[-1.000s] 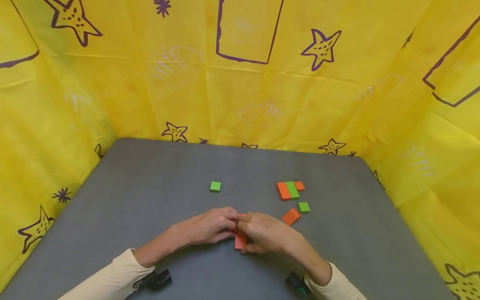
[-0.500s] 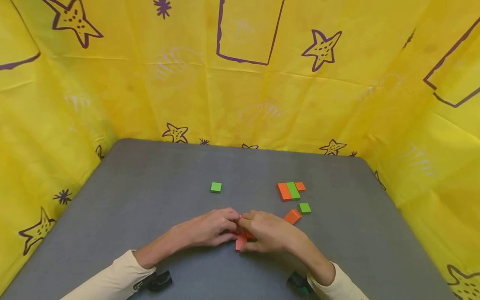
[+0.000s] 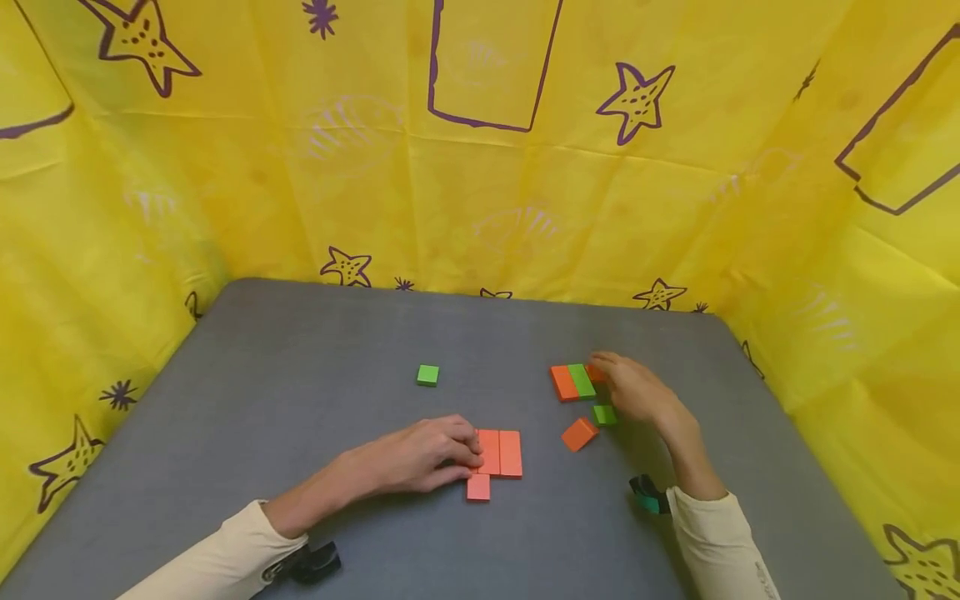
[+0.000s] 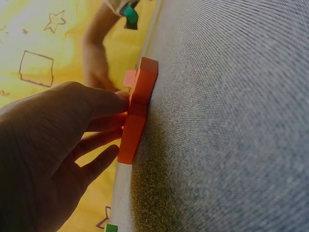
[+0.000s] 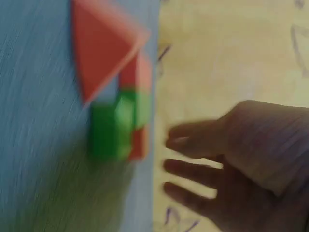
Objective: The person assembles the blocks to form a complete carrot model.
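Note:
My left hand [image 3: 423, 454] rests its fingertips on the left side of a flat group of orange blocks. Two oblong orange blocks [image 3: 511, 454] lie side by side there, and a small square orange block [image 3: 478, 487] adjoins their near edge. The left wrist view shows thumb and fingers lightly touching an orange block [image 4: 131, 137]; part of the group is hidden behind them. Over at the right, my right hand [image 3: 637, 392] reaches with extended fingers over a small orange block [image 3: 595, 374], partly covering it. Nothing is between those fingers in the right wrist view.
Beside the small orange block lie a green oblong block [image 3: 581, 381] and an orange one [image 3: 565, 384]. Nearer are a small green block [image 3: 603, 415] and an orange wedge-shaped block [image 3: 579, 435]. Another green block [image 3: 427, 376] lies farther left. A yellow patterned cloth [image 3: 480, 183] encloses the grey table [image 3: 337, 333].
My right hand has left the orange group and moved right and away from me to the far blocks, uncovering the oblong blocks. My left hand has stayed in place.

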`<action>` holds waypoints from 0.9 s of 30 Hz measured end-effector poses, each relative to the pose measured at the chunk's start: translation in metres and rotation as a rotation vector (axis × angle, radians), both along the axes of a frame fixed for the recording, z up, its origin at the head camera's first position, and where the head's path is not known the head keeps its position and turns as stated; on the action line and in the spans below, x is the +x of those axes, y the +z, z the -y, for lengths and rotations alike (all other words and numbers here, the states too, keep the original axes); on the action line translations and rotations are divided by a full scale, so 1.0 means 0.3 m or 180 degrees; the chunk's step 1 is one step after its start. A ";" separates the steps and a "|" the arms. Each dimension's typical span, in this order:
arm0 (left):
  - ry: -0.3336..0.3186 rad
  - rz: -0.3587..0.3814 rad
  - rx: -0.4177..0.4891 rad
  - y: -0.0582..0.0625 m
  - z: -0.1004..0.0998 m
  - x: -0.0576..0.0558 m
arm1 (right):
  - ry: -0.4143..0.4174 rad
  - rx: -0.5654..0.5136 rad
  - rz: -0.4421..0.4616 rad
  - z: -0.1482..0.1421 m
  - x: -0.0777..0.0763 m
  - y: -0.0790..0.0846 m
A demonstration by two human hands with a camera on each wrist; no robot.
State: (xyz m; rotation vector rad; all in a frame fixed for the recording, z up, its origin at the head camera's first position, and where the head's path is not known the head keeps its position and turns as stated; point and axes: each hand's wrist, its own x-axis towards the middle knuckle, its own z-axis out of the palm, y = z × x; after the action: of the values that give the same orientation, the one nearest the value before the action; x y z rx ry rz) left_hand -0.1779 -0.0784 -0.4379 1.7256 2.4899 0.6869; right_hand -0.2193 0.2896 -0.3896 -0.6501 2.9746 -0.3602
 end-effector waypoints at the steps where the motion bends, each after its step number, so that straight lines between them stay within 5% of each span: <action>1: -0.0003 0.0003 0.0004 -0.001 0.000 0.000 | 0.0021 0.0058 0.0119 -0.022 -0.004 -0.004; 4: 0.0003 0.0009 0.0003 -0.003 0.003 -0.001 | -0.0113 0.0127 0.0476 -0.062 -0.005 0.006; 20: 0.0038 0.0016 0.0007 -0.007 0.002 -0.001 | -0.0217 0.0295 0.0714 -0.114 0.021 0.039; 27: 0.0132 -0.0010 0.0058 -0.008 -0.004 0.014 | 0.0175 0.0302 0.0897 -0.009 0.089 0.129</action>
State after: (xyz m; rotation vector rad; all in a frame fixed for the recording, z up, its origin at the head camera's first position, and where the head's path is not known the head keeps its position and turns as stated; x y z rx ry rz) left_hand -0.1737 -0.0772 -0.4402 1.6867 2.5363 0.7129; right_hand -0.1926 0.2924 -0.3509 -0.6130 2.6828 -0.2784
